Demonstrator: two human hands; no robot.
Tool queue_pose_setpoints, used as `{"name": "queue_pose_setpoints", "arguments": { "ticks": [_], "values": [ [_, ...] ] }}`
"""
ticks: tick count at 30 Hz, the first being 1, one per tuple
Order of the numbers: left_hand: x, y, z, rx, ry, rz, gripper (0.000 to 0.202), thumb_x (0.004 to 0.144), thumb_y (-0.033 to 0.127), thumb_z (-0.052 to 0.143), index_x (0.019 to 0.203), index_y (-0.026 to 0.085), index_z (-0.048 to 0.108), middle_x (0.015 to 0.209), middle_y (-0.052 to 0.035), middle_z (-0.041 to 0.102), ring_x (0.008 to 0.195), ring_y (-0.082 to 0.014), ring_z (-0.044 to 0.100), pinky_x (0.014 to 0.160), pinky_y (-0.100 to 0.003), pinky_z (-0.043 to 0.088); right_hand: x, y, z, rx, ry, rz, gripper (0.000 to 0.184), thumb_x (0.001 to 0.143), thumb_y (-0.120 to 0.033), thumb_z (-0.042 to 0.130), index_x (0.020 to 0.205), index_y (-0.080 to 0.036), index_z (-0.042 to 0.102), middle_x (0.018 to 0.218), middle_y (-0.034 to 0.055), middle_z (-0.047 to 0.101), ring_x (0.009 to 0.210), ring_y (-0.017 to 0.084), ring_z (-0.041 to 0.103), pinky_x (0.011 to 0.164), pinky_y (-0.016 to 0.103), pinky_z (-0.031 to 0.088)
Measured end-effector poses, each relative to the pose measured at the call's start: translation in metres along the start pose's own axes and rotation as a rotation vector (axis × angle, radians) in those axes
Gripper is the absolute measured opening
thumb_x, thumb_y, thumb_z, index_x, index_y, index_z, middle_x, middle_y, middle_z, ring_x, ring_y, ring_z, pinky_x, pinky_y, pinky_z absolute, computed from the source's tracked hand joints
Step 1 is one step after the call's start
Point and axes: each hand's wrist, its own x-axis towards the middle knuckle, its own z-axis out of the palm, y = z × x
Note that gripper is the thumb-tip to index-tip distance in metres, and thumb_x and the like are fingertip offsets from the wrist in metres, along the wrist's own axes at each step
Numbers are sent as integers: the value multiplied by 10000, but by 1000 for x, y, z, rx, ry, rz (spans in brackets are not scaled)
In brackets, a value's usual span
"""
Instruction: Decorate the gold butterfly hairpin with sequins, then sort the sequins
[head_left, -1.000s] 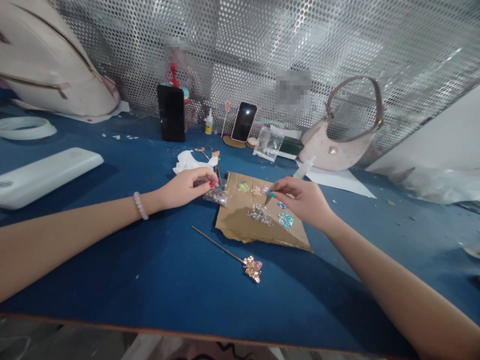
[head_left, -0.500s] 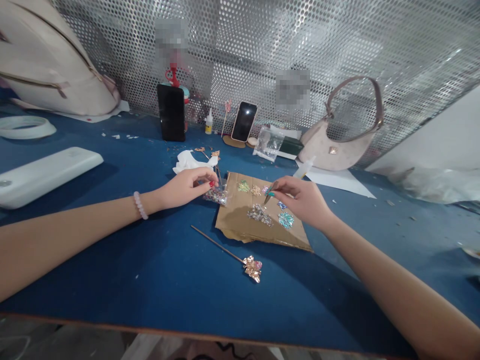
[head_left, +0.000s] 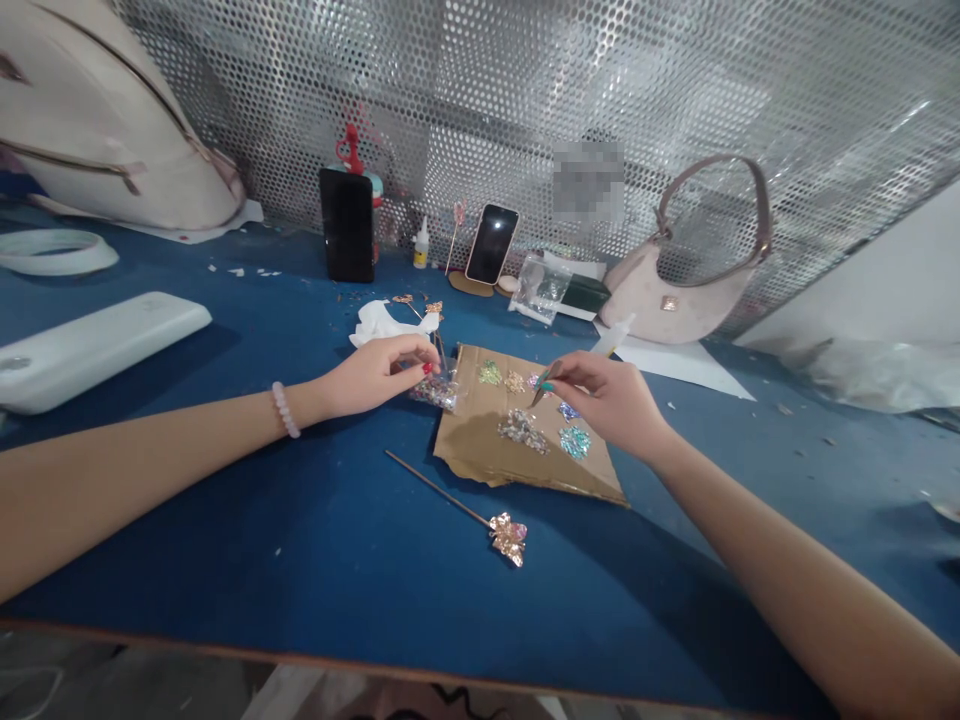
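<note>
My left hand is curled with its fingertips pinched at the top of a small clear plastic bag of multicoloured sequins. In my right hand are tweezers, their tip pointing down just above a pile of silvery sequins. That pile lies on a piece of cardboard. Around it on the same cardboard are green sequins, gold ones, blue ones and turquoise ones. In front lies a hairpin with a gold, butterfly-like head and a pink patch.
White tissue and more gold hairpins lie behind my left hand. Two phones, a glue bottle and a handbag stand at the back. A white case and backpack are left.
The whole view has shifted slightly to the right. Both hands keep nearly the same pose, the tweezers still over the silvery pile.
</note>
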Motion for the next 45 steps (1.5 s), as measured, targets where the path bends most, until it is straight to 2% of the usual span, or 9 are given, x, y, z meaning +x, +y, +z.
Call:
{"name": "queue_pose_setpoints", "arguments": {
  "ticks": [7, 13, 17, 22, 30, 38, 45],
  "values": [
    [0, 1, 0, 11, 1, -12, 198, 836, 286, 456, 969, 186, 564, 1021, -42, 594, 874, -156, 589, 760, -287, 487, -1, 4, 0, 32, 32, 6, 63, 779, -246, 555, 759, -203, 596, 767, 30, 666, 646, 154, 614, 594, 310, 489],
    [-1, 2, -1, 5, -8, -22, 210, 841, 302, 449, 967, 184, 566, 1009, -46, 592, 857, -153, 583, 735, -281, 489, 0, 9, -6, 167, 80, -9, 88, 778, -249, 539, 837, -214, 593, 883, 51, 656, 822, 188, 624, 759, 358, 507],
    [-1, 2, -1, 2, -2, -19, 200, 840, 297, 452, 959, 184, 566, 1007, -42, 595, 879, -151, 580, 771, -285, 477, -1, 15, -11, 182, 90, 55, 90, 772, -302, 562, 795, -216, 550, 800, 48, 642, 730, 182, 614, 678, 351, 508],
    [1, 3, 0, 0, 8, -9, 187, 831, 280, 453, 944, 181, 565, 977, -35, 604, 863, -144, 582, 771, -278, 470, -3, 19, -8, 112, 13, 71, 124, 783, -329, 559, 762, -206, 551, 770, 43, 641, 681, 171, 605, 647, 340, 489],
    [1, 12, -1, 30, -10, -29, 184, 813, 246, 435, 915, 176, 572, 940, -31, 595, 808, -143, 564, 656, -246, 474, -3, 20, -10, 211, -103, 87, 131, 760, -298, 576, 826, -184, 570, 787, 49, 662, 707, 170, 631, 641, 320, 502],
    [1, 9, -1, 28, -19, -47, 186, 852, 289, 438, 947, 190, 563, 959, -33, 595, 848, -160, 574, 715, -289, 488, -2, 16, -16, 142, -260, 150, 101, 734, -226, 555, 786, -190, 633, 771, 40, 698, 709, 173, 661, 650, 322, 521],
    [1, 9, -1, 26, -23, -24, 177, 857, 294, 427, 928, 190, 553, 943, -32, 600, 850, -158, 576, 747, -308, 490, -5, 19, -10, 132, -142, 104, 101, 750, -245, 560, 731, -197, 647, 852, 42, 698, 663, 148, 631, 595, 304, 504]
  ]
}}
